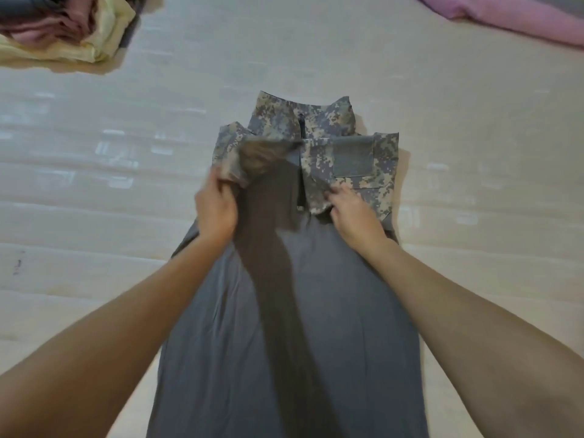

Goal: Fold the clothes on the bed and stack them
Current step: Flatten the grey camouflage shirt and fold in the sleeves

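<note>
1. The mattress (474,216) is the working surface. Its soft, rippled top could let a crease shift under pressure.
2. The combat shirt (316,311) lies face up at centre, with its collar at 12 o'clock and its grey body running to 6 o'clock. The long body is not yet folded. If it is doubled over before both sleeves lie flat, a lopsided bundle is likely.
3. The stack of folded clothes (79,36) sits at 10 o'clock, well apart from the shirt. Its edges look uneven, so a further garment set on top could slide.
4. A loose pink garment (521,23) lies at 1 o'clock, judged still unfolded.
5. The left-side sleeve (249,156) is raised and motion-blurred, with its cuff gripped by the curled fingers of the left hand (216,210). If it is laid across carelessly, it could bunch over the zip.
6. The right-side sleeve (347,165) is already folded inward. The right hand (352,213) is on its cuff end, fingers bent. Whether the cuff is pinched or only pressed cannot be told. If it is let go early, this fold could spring open.
</note>
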